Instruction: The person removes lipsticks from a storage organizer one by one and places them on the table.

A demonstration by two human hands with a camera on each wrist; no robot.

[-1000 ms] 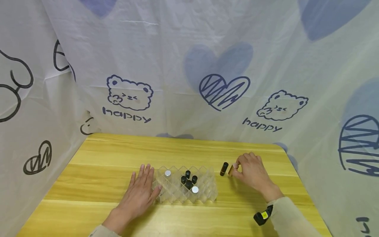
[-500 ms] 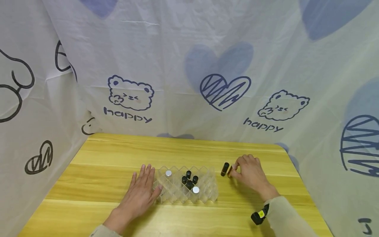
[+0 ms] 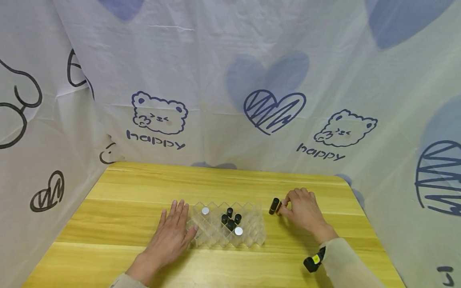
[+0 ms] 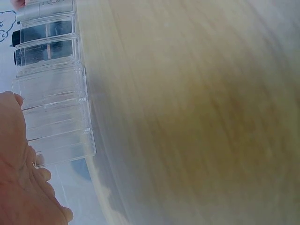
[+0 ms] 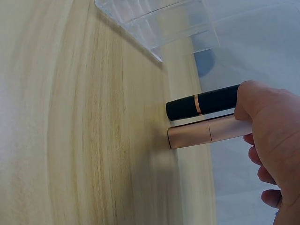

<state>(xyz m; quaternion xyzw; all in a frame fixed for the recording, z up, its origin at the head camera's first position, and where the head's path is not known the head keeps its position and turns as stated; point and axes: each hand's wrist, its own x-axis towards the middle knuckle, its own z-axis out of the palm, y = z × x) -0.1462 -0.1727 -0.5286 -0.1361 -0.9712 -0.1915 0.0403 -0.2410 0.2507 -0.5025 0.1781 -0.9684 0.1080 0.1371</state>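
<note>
In the head view my right hand [image 3: 303, 210] pinches the top of a rose-gold lipstick tube [image 5: 190, 135], which stands upright on the table. Close beside it stands a black lipstick [image 5: 183, 108] with a gold band. My left hand [image 3: 168, 232] lies at the left end of a clear lipstick organizer [image 3: 253, 228], its fingers straight and its thumb against the near side. Inside the organizer's diamond slots sit several black-capped lipsticks [image 3: 230, 225], a white-topped one [image 3: 238, 231] near the front and another white-topped one [image 3: 205, 211] at the back left.
The wooden table [image 3: 129, 188] has a hanging cloth [image 3: 212, 132] with drawn bears and hearts behind it and at both sides. A black device with a yellow mark [image 3: 312, 262] is strapped at the right wrist.
The right hand has shifted slightly left, bringing the rose-gold lipstick closer to the black one. My left hand and the organizer stay in place.
</note>
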